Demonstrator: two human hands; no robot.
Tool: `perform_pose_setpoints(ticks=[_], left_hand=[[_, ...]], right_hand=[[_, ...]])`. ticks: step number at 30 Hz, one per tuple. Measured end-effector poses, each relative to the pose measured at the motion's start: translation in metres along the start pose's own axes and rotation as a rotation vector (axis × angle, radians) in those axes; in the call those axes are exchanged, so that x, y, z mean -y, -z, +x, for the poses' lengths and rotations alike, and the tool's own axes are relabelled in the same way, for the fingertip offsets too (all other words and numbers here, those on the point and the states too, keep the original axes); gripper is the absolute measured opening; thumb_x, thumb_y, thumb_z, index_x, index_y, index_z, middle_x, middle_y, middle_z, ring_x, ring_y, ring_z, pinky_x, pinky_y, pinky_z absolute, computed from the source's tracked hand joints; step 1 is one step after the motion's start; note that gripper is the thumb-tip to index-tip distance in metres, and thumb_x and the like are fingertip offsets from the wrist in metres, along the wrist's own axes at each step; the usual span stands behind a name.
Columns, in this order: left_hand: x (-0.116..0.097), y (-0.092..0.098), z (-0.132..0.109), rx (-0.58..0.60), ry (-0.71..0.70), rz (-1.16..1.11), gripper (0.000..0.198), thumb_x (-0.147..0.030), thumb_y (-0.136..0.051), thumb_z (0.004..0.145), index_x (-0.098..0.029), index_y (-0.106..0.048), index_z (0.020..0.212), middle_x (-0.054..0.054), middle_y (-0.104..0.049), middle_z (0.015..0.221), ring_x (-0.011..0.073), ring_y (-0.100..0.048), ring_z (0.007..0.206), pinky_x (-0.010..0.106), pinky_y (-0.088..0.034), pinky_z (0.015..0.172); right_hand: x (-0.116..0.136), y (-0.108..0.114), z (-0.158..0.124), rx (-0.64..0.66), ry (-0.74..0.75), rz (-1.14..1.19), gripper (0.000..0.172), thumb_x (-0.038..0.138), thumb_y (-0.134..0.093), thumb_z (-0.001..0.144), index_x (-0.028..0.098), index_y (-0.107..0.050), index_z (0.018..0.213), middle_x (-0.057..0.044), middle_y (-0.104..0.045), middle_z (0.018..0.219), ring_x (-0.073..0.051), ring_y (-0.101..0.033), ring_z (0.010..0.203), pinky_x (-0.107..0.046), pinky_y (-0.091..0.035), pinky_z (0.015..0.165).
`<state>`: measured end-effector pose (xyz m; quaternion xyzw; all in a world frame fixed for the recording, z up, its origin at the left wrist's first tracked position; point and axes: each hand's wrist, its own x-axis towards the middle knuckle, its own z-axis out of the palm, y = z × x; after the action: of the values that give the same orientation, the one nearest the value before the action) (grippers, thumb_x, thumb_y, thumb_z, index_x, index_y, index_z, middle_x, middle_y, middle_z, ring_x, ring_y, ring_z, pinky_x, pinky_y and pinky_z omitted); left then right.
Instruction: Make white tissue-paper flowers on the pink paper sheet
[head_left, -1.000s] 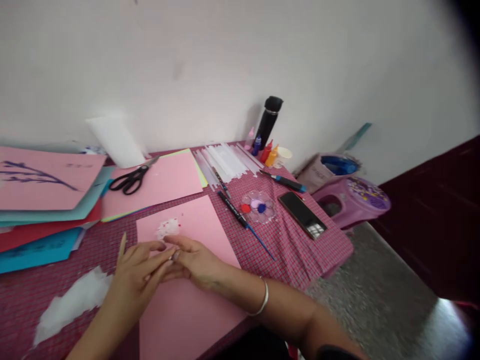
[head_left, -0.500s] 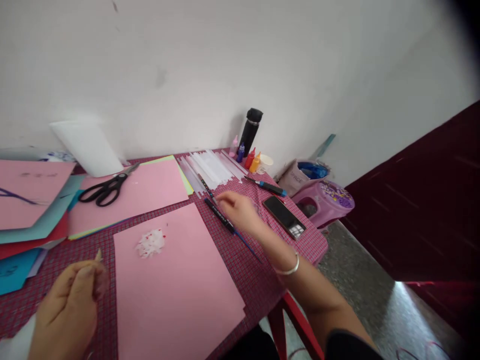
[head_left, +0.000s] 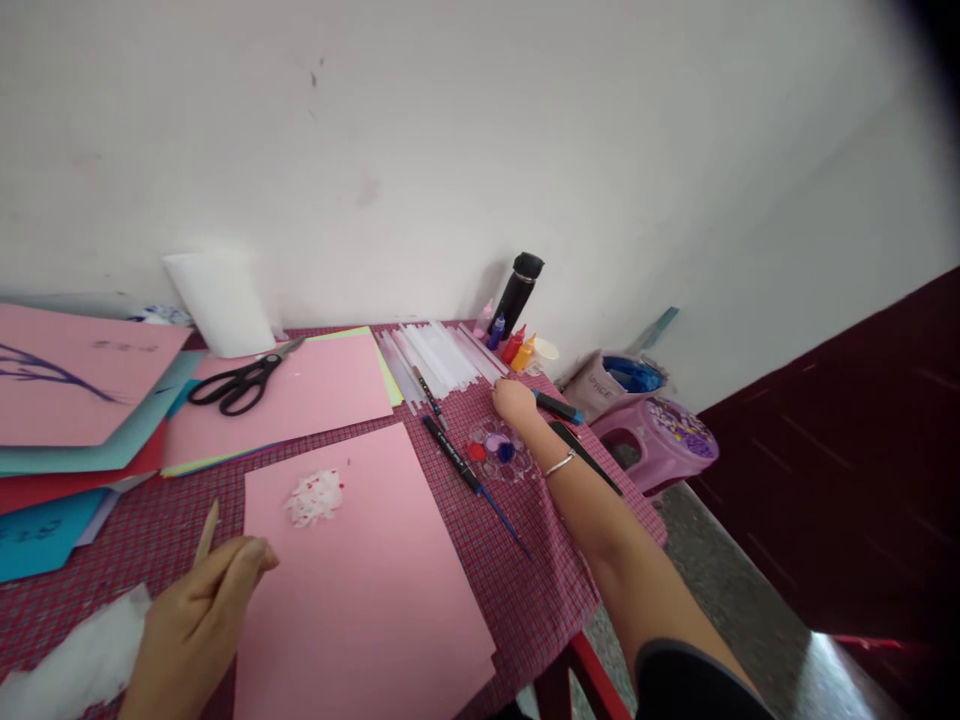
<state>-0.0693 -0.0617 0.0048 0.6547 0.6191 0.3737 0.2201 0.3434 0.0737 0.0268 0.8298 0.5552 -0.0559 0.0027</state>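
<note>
My left hand rests at the near left edge of a pink paper sheet, fingers closed round a thin wooden stick that points up and away. A small white cotton tuft flecked with red lies on the sheet's upper part. My right hand is stretched far across the table, fingers curled down at the end of a blue-capped marker, just beyond a clear paint palette with red, purple and blue paint. Whether it grips anything is hidden.
Black scissors lie on more pink paper at the back left beside stacked coloured sheets. White strips, small paint bottles, a black flask and a paintbrush sit near the wall. White cotton lies near left. A pink stool stands right.
My hands were together over the pink sheet; my right hand then reached away past the palette to the marker. My left hand drew back to the left with the stick.
</note>
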Motion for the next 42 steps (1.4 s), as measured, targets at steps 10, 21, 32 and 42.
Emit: perform_pose_setpoints(ticks=[10,21,32,42], left_hand=[[-0.012,0.003,0.002,0.143,-0.086,-0.083,0.025,-0.046,-0.051,0.079,-0.026,-0.067,0.078,-0.007,-0.063,0.057,0.0185,-0.064,0.056,0.053,-0.019,0.115],[-0.033,-0.007,-0.003,0.245,0.382,-0.739,0.031,-0.042,-0.066,0.071,-0.016,-0.068,0.088,0.005,-0.071,0.072,0.0173,-0.066,0.056,0.034,-0.057,0.060],[-0.040,-0.008,-0.006,0.252,0.453,-0.952,0.040,-0.052,-0.072,0.064,-0.014,-0.061,0.066,0.004,-0.064,0.058,0.0125,-0.059,0.049,0.024,-0.050,0.050],[-0.032,0.094,0.101,-0.173,0.225,-0.571,0.030,-0.035,-0.059,0.075,-0.015,-0.059,0.096,0.004,-0.069,0.081,0.0121,-0.066,0.069,0.027,-0.055,0.072]], right_hand=[[0.014,0.022,-0.003,-0.014,-0.004,0.198,0.033,0.032,-0.056,0.091,0.016,-0.055,0.119,-0.009,-0.057,0.120,-0.022,-0.060,0.101,-0.042,-0.052,0.084],[0.109,0.021,-0.153,0.320,0.548,0.810,0.013,0.029,-0.052,0.082,0.018,-0.057,0.080,0.006,-0.052,0.058,-0.007,-0.042,0.043,-0.018,-0.036,0.043],[0.183,-0.007,-0.207,0.175,0.743,0.847,0.009,0.011,-0.054,0.071,0.019,-0.050,0.067,0.004,-0.048,0.063,-0.011,-0.040,0.058,-0.024,-0.029,0.057],[0.146,-0.032,-0.192,0.602,0.601,1.265,0.012,0.032,-0.050,0.078,0.020,-0.047,0.081,0.009,-0.043,0.055,-0.007,-0.034,0.040,-0.019,-0.029,0.039]])
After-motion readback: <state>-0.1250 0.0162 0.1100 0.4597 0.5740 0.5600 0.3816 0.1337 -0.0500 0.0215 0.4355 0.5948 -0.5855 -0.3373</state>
